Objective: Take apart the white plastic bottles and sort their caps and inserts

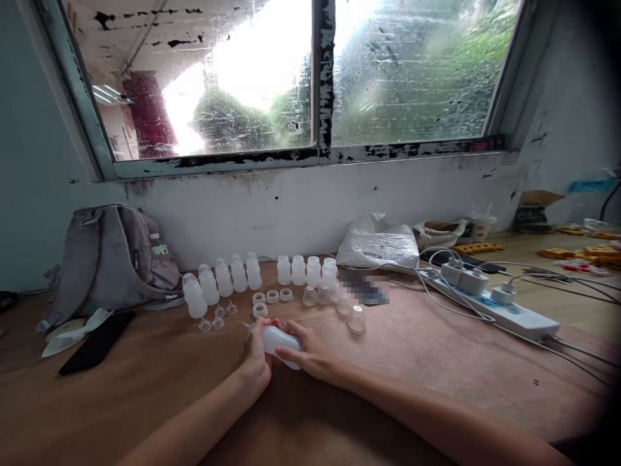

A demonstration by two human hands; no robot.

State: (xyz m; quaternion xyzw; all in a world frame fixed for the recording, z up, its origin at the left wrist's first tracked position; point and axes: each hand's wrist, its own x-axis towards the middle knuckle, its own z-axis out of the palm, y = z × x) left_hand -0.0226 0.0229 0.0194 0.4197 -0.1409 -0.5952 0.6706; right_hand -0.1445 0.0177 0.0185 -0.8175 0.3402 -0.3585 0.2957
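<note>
Low over the table's front, a white translucent baby bottle (280, 339) lies tilted between my two hands. My left hand (257, 356) is closed around its upper end, where the fingers hide the neck. A small clear pointed piece, perhaps a nipple, juts out beside those fingers. My right hand (310, 353) grips the bottle's body, thumb along the near side. Just beyond are several white collar rings (260, 310) and clear nipples (204, 325). Capped bottles (195, 298) form a row at the left; open bottles (314, 272) stand right of them, with clear caps (356, 320) in front.
A grey backpack (116, 259) leans against the wall at left, with a black phone (97, 343) before it. At right lies a white power strip (514, 314) with chargers and trailing cables. Behind it are a silver bag (378, 243) and yellow pieces (557, 254).
</note>
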